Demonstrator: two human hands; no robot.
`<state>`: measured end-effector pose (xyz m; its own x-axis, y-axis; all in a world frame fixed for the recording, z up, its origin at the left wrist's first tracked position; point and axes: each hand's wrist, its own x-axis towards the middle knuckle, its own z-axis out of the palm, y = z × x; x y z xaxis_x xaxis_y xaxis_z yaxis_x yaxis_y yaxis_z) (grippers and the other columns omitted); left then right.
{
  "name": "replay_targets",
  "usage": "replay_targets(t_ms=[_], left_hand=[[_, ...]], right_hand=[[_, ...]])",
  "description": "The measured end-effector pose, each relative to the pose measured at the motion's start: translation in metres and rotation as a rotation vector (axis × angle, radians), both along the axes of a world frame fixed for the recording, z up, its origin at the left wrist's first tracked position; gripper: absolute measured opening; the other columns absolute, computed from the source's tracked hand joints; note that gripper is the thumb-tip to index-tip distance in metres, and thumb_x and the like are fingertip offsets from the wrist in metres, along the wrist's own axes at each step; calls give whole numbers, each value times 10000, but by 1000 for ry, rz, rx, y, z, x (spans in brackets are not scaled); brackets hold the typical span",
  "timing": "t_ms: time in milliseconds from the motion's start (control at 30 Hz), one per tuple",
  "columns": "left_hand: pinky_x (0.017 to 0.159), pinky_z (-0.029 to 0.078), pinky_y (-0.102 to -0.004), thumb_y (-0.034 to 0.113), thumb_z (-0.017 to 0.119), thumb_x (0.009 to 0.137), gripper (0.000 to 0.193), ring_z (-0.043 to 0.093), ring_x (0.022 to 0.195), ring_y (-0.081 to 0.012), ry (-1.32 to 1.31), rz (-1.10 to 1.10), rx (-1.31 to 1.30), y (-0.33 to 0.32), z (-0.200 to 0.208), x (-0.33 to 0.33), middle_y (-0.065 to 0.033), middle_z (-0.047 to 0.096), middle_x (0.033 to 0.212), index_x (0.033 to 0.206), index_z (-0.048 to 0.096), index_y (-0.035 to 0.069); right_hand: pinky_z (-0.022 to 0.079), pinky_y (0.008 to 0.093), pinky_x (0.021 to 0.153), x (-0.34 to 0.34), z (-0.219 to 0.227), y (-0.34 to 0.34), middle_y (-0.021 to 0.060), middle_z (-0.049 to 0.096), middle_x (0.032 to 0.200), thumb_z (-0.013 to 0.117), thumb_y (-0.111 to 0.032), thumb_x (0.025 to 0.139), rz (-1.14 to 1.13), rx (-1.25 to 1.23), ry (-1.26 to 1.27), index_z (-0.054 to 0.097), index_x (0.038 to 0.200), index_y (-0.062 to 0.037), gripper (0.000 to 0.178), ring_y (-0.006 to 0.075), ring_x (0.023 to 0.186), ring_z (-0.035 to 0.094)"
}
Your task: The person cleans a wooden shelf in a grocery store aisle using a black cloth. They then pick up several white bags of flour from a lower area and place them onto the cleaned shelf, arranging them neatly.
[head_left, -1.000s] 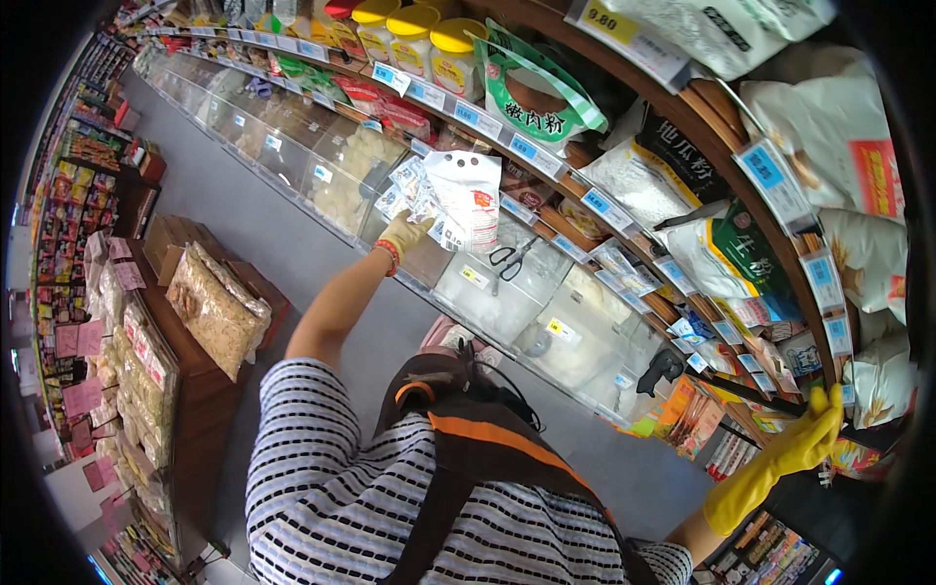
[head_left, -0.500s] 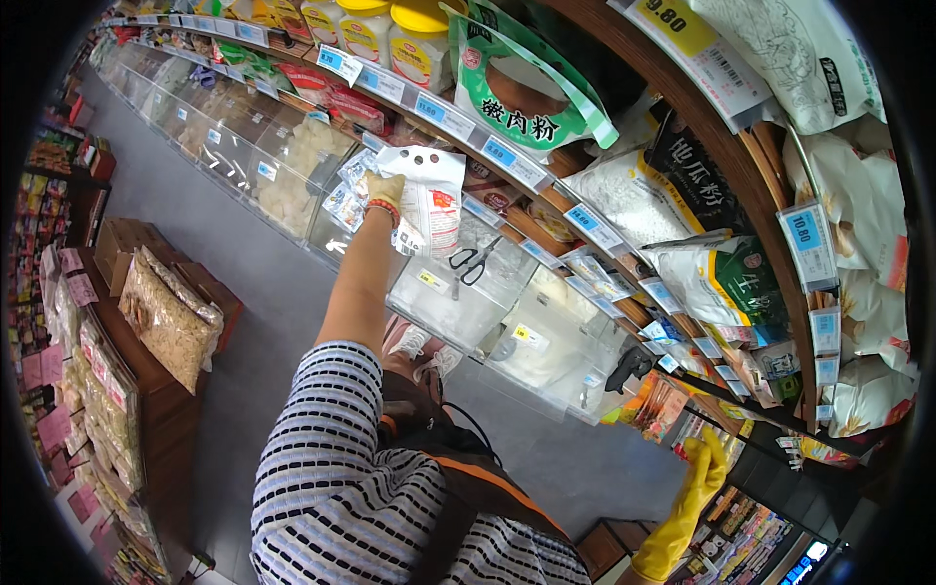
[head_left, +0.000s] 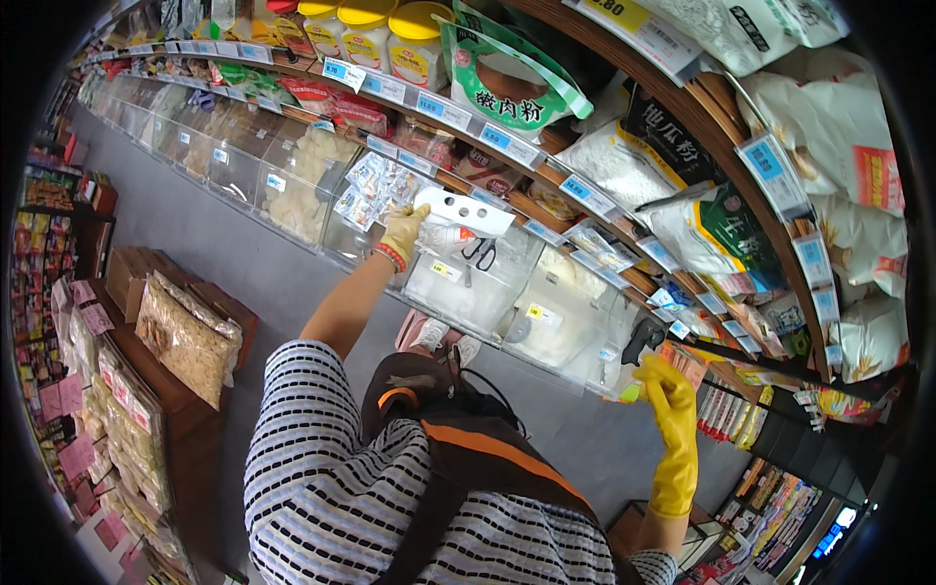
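Note:
My left hand point(head_left: 404, 230), in a pale yellow glove with a red band at the wrist, is closed on the edge of a white plastic bag point(head_left: 466, 212). The bag has a row of round holes along its top and some red print. It is over the clear bins, beside black-handled scissors point(head_left: 479, 254) and a heap of small blue-and-white sachets point(head_left: 375, 189). On the right, my right hand point(head_left: 671, 392) wears a long yellow rubber glove. Its fingers are loosely bent and apart, with nothing seen in them, near a black object point(head_left: 643, 340) at the bins' end.
Clear lidded bins point(head_left: 458, 292) run along the shelf front. Above them stand a green pouch point(head_left: 517, 83), yellow-lidded jars point(head_left: 417, 47) and white powder bags point(head_left: 609, 156). Behind on the left, a brown display stand point(head_left: 185, 419) holds large clear bags point(head_left: 185, 336).
My left hand has moved nearer and slightly right with the white bag, which now tilts so mostly its top edge shows. The sachets are more exposed. My right hand has moved up and left.

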<state>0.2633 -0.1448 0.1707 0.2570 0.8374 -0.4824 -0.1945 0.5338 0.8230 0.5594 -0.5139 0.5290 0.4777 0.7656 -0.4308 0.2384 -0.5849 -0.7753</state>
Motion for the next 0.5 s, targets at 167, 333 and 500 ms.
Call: replay_targets(t_ms=[167, 333, 500], left_hand=[[595, 414, -285, 326, 687, 866, 282, 478, 631, -93, 234, -148, 36, -39, 97, 5, 26, 580, 697, 857, 669, 44], [507, 357, -307, 379, 644, 868, 347, 426, 572, -84, 297, -362, 180, -45, 157, -4, 34, 498, 636, 791, 651, 41], [549, 350, -232, 220, 649, 921, 226, 429, 642, -26, 177, -506, 367, -60, 206, 20, 79, 563, 689, 811, 692, 27]], right_hand=[[477, 338, 895, -24, 6, 43, 94, 684, 1119, 659, -157, 887, 361, 66, -436, 603, 1250, -69, 378, 252, 1038, 616], [380, 429, 1050, -41, -16, 107, 199, 542, 1326, 652, -299, 882, 548, 322, -656, 500, 1361, -77, 550, 366, 1239, 494], [418, 437, 1011, -61, -8, 157, 242, 552, 1282, 658, -461, 827, 657, 284, -705, 515, 1316, -31, 667, 382, 1192, 530]])
